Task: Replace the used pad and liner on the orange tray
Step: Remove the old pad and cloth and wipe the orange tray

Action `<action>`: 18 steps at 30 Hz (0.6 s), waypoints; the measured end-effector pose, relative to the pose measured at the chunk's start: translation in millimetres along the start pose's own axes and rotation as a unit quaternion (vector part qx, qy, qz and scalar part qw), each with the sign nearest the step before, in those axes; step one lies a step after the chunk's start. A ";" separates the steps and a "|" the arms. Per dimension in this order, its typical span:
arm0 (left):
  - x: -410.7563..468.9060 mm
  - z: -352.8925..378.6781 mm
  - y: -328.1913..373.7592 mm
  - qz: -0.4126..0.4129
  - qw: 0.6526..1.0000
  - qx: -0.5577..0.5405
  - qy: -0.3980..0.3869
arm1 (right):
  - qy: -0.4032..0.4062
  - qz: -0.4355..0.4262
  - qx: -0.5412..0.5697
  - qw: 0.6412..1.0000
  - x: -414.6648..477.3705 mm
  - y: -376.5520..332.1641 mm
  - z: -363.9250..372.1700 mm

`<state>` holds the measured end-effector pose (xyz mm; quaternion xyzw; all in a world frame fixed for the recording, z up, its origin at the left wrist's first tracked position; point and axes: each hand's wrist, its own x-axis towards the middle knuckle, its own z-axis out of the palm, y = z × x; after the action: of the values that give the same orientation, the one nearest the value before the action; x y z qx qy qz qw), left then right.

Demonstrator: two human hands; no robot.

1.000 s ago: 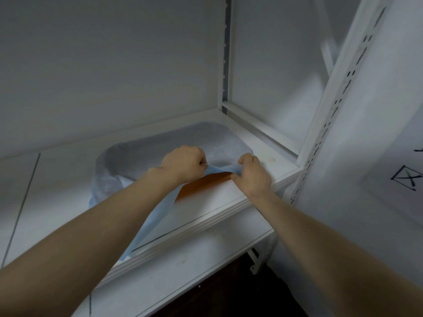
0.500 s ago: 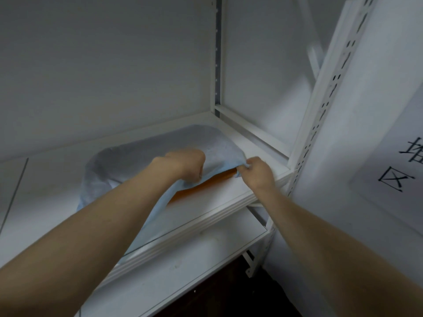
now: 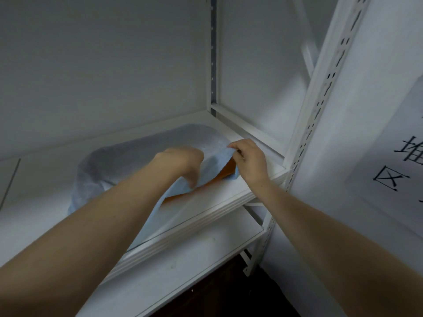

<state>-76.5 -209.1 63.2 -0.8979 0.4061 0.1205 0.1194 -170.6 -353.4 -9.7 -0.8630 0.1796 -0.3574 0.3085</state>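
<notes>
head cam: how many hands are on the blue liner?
2. The left hand grips the blue liner at the near edge of the orange tray; the right hand pinches the liner's edge at the tray's right end. Neither is hidden.

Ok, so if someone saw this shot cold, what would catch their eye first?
Both hands at mid-frame: the left hand and right hand grip the blue liner draped over the orange tray on the white shelf. A strip of bright orange shows beneath the lifted edge. At far right, a white sign bears bold black characters.
</notes>
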 end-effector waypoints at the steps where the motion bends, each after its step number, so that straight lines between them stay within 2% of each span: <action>1: -0.8 -0.2 8.0 0.003 1.000 -0.016 0.021 | -0.010 -0.026 -0.005 1.000 -1.4 0.2 -1.2; 3: 1.1 3.5 28.1 0.029 0.994 -0.059 0.087 | -0.057 -0.029 -0.007 0.998 -5.2 3.3 -1.8; 6: 14.1 20.1 49.0 0.068 0.984 -0.079 0.148 | -0.126 0.030 -0.099 0.987 -9.8 19.7 1.0; 9: 21.4 32.5 52.4 0.066 0.980 -0.083 0.166 | -0.097 0.149 -0.196 0.964 -15.0 36.1 -3.8; 12: 21.5 34.7 51.9 0.062 0.979 -0.097 0.169 | -0.120 0.182 -0.285 0.933 -16.5 46.6 -3.6; 16: 22.6 28.7 47.5 0.058 0.977 -0.116 0.168 | -0.119 0.162 -0.270 0.942 -11.3 49.8 1.3; 18: 21.8 25.3 45.9 0.051 0.978 -0.124 0.159 | -0.102 0.172 -0.212 0.957 -7.5 48.9 0.0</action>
<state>-100.3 -246.0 27.1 -0.8914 0.4474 0.0315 -0.0658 -180.0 -385.8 -45.8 -0.8965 0.3647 -0.1628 0.1917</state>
